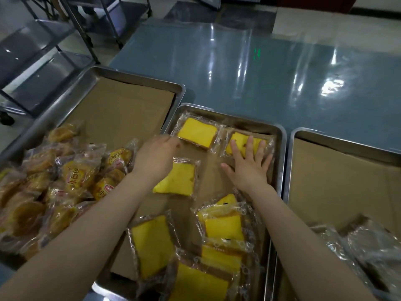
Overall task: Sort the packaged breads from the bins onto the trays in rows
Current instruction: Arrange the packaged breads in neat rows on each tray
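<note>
Right now we have both hands over the middle tray (280, 135), which is lined with cardboard. Our right hand (249, 164) lies flat, fingers spread, pressing on the yellow cake pack (259, 142) at the far right corner. Our left hand (156, 153) reaches to the near edge of the cake pack (197, 132) at the far left corner; we cannot tell whether its fingers grip it. Another pack (180, 179) lies just behind, and a loose pile (221, 231) sits nearer us. The left tray (130, 77) holds a heap of small bun packs (71, 177).
</note>
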